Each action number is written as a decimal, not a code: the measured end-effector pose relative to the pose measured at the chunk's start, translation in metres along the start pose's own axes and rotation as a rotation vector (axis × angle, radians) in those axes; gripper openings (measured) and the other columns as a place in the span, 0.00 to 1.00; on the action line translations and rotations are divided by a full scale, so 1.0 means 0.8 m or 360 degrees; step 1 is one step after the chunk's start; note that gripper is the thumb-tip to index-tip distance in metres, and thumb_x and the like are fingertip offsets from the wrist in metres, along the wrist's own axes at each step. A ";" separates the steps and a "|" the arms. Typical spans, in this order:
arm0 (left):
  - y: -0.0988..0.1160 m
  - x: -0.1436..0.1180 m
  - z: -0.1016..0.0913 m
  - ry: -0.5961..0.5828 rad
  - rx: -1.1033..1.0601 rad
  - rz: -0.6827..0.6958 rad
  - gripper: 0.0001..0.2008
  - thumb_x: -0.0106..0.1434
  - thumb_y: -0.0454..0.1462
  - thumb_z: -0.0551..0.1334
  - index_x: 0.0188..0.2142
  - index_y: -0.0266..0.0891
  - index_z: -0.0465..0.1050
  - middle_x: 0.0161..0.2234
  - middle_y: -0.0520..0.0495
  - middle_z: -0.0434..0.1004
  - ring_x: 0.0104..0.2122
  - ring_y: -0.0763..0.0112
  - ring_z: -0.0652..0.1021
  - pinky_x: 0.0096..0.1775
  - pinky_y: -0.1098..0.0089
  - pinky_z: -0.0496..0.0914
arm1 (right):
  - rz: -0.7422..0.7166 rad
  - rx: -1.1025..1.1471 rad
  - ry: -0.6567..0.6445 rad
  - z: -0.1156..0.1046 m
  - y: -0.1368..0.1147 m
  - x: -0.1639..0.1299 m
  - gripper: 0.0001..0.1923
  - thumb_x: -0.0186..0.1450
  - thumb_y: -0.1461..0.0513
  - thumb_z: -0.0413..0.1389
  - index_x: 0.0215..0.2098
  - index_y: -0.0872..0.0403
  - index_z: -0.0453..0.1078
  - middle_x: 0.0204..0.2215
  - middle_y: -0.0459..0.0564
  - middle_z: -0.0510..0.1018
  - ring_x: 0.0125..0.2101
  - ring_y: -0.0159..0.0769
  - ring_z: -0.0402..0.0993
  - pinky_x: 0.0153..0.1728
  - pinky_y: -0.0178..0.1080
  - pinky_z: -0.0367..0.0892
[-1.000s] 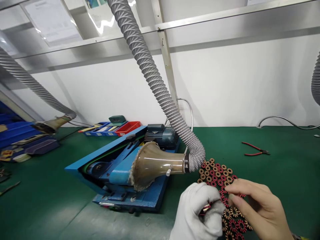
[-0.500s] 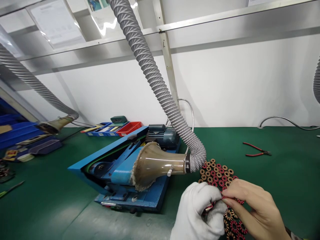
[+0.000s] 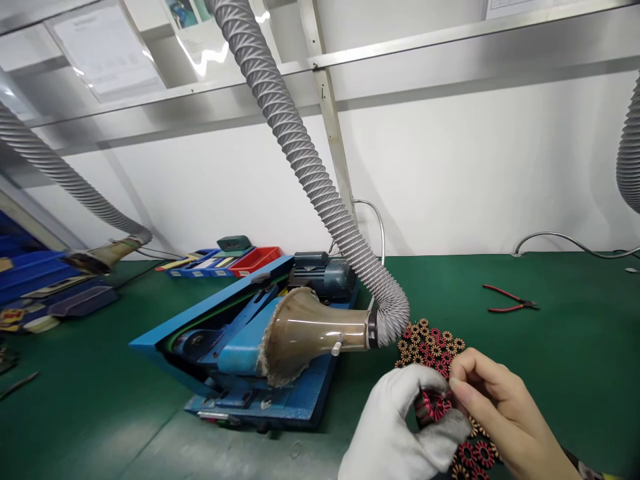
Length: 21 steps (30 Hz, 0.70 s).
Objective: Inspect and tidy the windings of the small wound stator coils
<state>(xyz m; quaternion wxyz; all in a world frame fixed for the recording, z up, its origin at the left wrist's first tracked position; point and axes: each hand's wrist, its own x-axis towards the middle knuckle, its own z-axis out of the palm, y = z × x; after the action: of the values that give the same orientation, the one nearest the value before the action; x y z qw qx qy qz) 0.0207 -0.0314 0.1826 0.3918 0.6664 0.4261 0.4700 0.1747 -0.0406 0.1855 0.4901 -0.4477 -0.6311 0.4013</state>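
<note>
My left hand point(image 3: 400, 427), in a white glove with a greyed thumb tip, is curled around a red wire-wound ring core point(image 3: 434, 407). The ring's face with its red strands shows between the gloved fingers. Bare, my right hand point(image 3: 500, 407) pinches thumb and forefinger together at the ring's right edge; what lies in the pinch is too small to make out. Beneath and behind both hands, many small tan and red ring cores point(image 3: 424, 341) are spread on the green table, partly covered by the hands.
Left of my hands stands a blue belt machine point(image 3: 300, 393) with a brown suction hood point(image 3: 310, 333) on a grey corrugated hose point(image 3: 310, 153). Red-handled cutters point(image 3: 513, 303) lie at the right. Blue and red bins point(image 3: 257, 260) stand against the wall.
My left hand has opened a little and turned, so more of the ring's red face shows. My right hand has shifted slightly right, still pinching. The view has moved a little.
</note>
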 end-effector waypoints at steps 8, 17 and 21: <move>-0.009 0.023 0.005 -0.0289 -0.1086 -0.0685 0.20 0.38 0.38 0.77 0.27 0.39 0.70 0.21 0.53 0.75 0.23 0.69 0.76 0.31 0.68 0.71 | -0.0190 0.0446 0.0162 -0.008 0.023 0.015 0.10 0.70 0.55 0.55 0.35 0.50 0.73 0.23 0.43 0.71 0.24 0.32 0.65 0.26 0.32 0.63; 0.001 0.019 -0.004 -0.0280 -0.0894 -0.0487 0.27 0.42 0.58 0.73 0.28 0.39 0.72 0.29 0.50 0.71 0.33 0.66 0.72 0.39 0.67 0.68 | -0.0189 0.0193 -0.0242 -0.007 0.014 0.019 0.12 0.69 0.54 0.57 0.40 0.47 0.82 0.27 0.47 0.71 0.30 0.37 0.68 0.30 0.36 0.64; -0.005 0.032 0.010 -0.0553 -0.0888 -0.0387 0.25 0.44 0.54 0.74 0.24 0.39 0.68 0.28 0.51 0.68 0.32 0.67 0.70 0.41 0.67 0.67 | 0.0025 0.0578 -0.0114 0.005 0.007 0.017 0.16 0.62 0.51 0.64 0.24 0.53 0.79 0.22 0.45 0.71 0.26 0.34 0.65 0.28 0.35 0.60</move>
<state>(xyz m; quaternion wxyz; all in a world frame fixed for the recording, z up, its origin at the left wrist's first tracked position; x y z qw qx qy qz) 0.0325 -0.0069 0.1841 0.6786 0.5480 0.2846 0.3979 0.1700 -0.0266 0.1825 0.5369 -0.3421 -0.5618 0.5283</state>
